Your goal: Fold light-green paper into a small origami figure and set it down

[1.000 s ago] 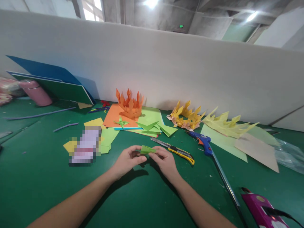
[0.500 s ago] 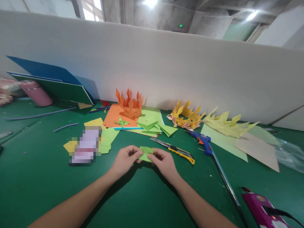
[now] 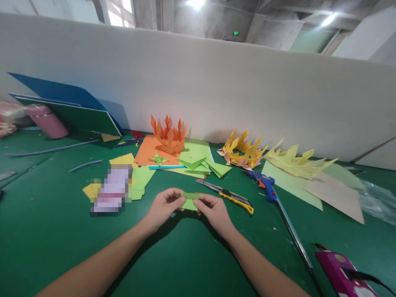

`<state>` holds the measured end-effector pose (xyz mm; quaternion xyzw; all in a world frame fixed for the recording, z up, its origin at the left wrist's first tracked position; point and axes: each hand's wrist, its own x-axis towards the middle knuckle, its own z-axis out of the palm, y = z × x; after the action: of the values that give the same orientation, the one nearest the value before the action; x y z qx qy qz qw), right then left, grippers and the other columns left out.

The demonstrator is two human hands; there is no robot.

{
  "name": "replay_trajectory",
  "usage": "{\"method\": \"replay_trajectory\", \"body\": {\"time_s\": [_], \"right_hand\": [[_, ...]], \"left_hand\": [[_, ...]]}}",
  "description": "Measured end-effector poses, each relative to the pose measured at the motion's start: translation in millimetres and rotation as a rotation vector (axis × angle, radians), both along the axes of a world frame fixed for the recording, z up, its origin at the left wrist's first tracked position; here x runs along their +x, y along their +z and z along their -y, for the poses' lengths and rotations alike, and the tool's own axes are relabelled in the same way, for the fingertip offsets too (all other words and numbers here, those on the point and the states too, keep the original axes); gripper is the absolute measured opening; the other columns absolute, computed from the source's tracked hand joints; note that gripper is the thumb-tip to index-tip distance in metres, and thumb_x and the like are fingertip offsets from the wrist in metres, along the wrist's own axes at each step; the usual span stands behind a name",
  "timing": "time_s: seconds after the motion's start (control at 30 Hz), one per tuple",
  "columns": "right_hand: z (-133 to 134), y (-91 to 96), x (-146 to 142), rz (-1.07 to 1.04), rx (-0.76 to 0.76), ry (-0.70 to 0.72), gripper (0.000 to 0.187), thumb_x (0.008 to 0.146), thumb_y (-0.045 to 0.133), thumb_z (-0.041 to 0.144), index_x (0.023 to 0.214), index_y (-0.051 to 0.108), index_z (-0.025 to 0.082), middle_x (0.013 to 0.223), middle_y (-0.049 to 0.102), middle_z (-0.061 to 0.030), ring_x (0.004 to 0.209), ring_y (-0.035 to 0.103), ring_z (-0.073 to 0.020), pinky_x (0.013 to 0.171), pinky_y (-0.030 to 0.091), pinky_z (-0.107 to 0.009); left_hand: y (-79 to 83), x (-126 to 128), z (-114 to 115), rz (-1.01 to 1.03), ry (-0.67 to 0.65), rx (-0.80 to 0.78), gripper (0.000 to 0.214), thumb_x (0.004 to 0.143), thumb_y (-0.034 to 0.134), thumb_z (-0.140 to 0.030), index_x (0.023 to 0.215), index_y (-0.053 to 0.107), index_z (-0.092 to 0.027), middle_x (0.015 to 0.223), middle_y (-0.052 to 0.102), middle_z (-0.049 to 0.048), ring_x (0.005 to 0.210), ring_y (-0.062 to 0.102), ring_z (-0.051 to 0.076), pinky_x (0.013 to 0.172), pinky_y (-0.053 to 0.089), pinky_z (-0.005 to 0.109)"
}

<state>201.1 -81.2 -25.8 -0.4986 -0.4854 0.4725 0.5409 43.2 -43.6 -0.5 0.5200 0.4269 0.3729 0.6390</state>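
A small folded piece of light green paper is pinched between both hands just above the green table. My left hand grips its left edge with thumb and fingers closed. My right hand grips the right edge, fingers curled over it. Part of the paper is hidden behind the fingertips.
A yellow utility knife lies just beyond my right hand, with a blue glue gun and a long metal ruler further right. Folded orange, yellow and pale yellow paper crowns and loose green sheets sit near the white partition. A magenta box is at the lower right.
The green paper went from a pointed wedge held up between my fingertips to a flatter folded piece held lower. Both hands shifted slightly toward each other.
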Motion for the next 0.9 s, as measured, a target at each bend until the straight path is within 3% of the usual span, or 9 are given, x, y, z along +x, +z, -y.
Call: {"method": "replay_trajectory", "body": {"time_s": [0.17,0.3,0.57,0.73,0.9], "right_hand": [[0.7,4.3,-0.1,0.050,0.017,-0.003,0.031,0.069,0.062,0.046,0.059,0.066,0.017,0.044,0.050,0.0030,0.043,0.045,-0.0096,0.044,0.039,-0.022],[0.4,1.0,0.3,0.079,0.009,-0.039,0.030,0.068,0.063,0.046,0.065,0.069,0.017,0.043,0.051,0.0031,0.041,0.044,-0.0097,0.042,0.038,-0.021],[1.7,1.5,1.6,0.036,0.023,-0.016,0.025,0.067,0.066,0.039,0.083,0.075,0.021,0.063,0.065,-0.0005,0.047,0.048,-0.0104,0.049,0.044,-0.024],[1.7,4.5,3.4,0.043,0.043,0.027,0.030,0.073,0.060,0.045,0.074,0.074,0.019,0.057,0.061,-0.0003,0.053,0.051,-0.0121,0.055,0.044,-0.025],[-0.1,2.0,1.6,-0.043,-0.018,-0.003,0.022,0.062,0.070,0.034,0.078,0.068,0.018,0.065,0.063,0.0010,0.057,0.053,-0.0112,0.056,0.045,-0.024]], "left_hand": [[0.7,1.6,0.8,-0.010,0.016,-0.010,0.039,0.051,0.076,-0.035,0.080,0.056,-0.017,0.063,0.056,-0.0042,0.057,0.053,0.010,0.056,0.047,0.023],[1.2,2.6,1.8,-0.027,0.001,-0.006,0.040,0.053,0.074,-0.037,0.083,0.055,-0.018,0.064,0.055,-0.0042,0.058,0.054,0.011,0.056,0.047,0.024],[-1.0,-0.8,0.0,-0.017,0.002,0.033,0.021,0.058,0.070,-0.033,0.067,0.061,-0.017,0.061,0.056,-0.0029,0.055,0.052,0.010,0.057,0.046,0.024],[-4.3,-2.2,-0.4,-0.065,0.028,0.124,0.009,0.060,0.062,-0.026,0.063,0.065,-0.017,0.066,0.062,0.0005,0.060,0.055,0.013,0.061,0.046,0.025],[0.1,-4.1,1.5,-0.040,-0.036,0.252,0.013,0.065,0.058,-0.025,0.061,0.067,-0.017,0.075,0.066,0.0038,0.073,0.059,0.016,0.068,0.047,0.025]]}}
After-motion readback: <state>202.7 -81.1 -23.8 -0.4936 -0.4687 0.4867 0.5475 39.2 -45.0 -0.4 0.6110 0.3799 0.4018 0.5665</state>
